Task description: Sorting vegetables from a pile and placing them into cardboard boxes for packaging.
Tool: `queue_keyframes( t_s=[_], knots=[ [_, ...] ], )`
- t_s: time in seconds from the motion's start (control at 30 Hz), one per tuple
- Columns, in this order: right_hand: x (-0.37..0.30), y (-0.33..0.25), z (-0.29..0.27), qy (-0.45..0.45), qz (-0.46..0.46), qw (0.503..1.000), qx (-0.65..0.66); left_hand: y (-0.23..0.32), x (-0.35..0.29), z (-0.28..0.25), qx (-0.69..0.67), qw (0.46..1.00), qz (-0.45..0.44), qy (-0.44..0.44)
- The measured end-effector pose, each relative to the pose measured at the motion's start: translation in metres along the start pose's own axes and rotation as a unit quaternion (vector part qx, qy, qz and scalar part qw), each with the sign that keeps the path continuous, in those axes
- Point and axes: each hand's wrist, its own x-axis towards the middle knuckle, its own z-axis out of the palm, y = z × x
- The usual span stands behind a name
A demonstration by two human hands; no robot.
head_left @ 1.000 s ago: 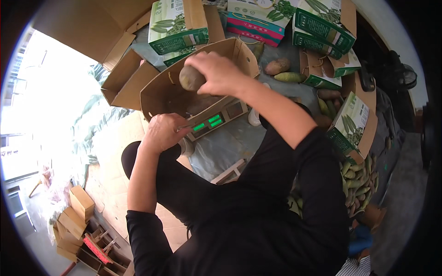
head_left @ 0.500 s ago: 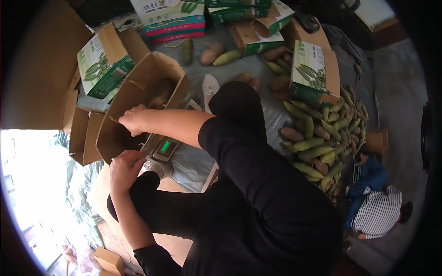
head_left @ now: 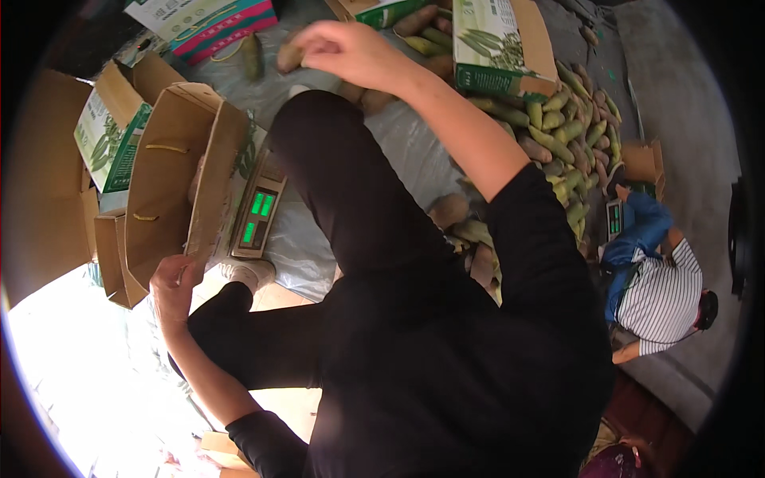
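Curls the left hand (head_left: 171, 288) at a tall brown cardboard box (head_left: 213, 179); can't tell if gripping. Holds a half-spread, empty right hand (head_left: 341, 49) by a plump brown root (head_left: 288, 57).

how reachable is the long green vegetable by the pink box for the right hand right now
Probably yes: nothing seems to cover the long green vegetable, and the right hand is nearby, though a brownish tuber lies between them.

Can see little inside the open box (head_left: 159, 183), behind the near wall (head_left: 211, 171). Cannot tell touching from apart between the blurred right hand (head_left: 339, 54) and the partly covered vegetable (head_left: 288, 59). Can see only part of the pink box (head_left: 231, 32), cut off above. Cannot name the purple thing (head_left: 612, 464), cut off below.
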Motion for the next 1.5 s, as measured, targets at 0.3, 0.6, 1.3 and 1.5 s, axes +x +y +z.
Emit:
queue_keyframes(
  t_s=[0.3,0.6,1.3,1.5],
  knots=[
    [-0.293,0.214,-0.049,-0.105,0.360,0.864,-0.336,-0.017,0.010,0.004,0.027,0.999,0.012,0.016],
    [-0.397,0.191,-0.008,0.100,0.765,0.637,0.006,-0.022,0.005,0.000,0.041,0.998,-0.020,0.037],
    [-0.363,0.227,0.087,0.253,0.611,0.734,0.157,-0.013,0.010,0.006,-0.038,0.999,-0.002,0.022],
    [-0.367,0.246,0.087,0.176,0.649,0.736,0.081,0.005,0.015,0.008,-0.072,0.997,0.007,0.035]
  ],
)
